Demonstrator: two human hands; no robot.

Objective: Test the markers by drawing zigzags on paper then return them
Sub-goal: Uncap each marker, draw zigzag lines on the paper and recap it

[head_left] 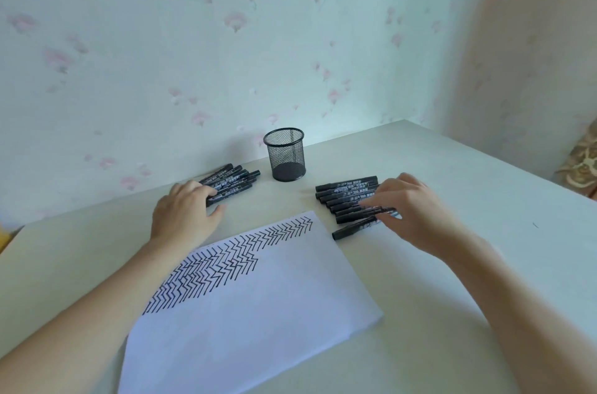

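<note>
Head view: black capped markers point(347, 196)

Soft, even daylight; faint shadows beside the mesh cup point(285, 154); wide-angle bending at the edges; slightly soft focus.

Wall: pale greenish wallpaper point(193, 38) with faded pink flower prints, running behind the table.
Corner: at the right the wall turns, and that side point(533, 38) looks warmer, beige-pink.
Table: a pale off-white top point(452, 183), its far edge against the wall.
Right edge: a brown and cream patterned fabric point(581, 164) shows beyond the table.
Light: soft and even, shadows faint.
</note>
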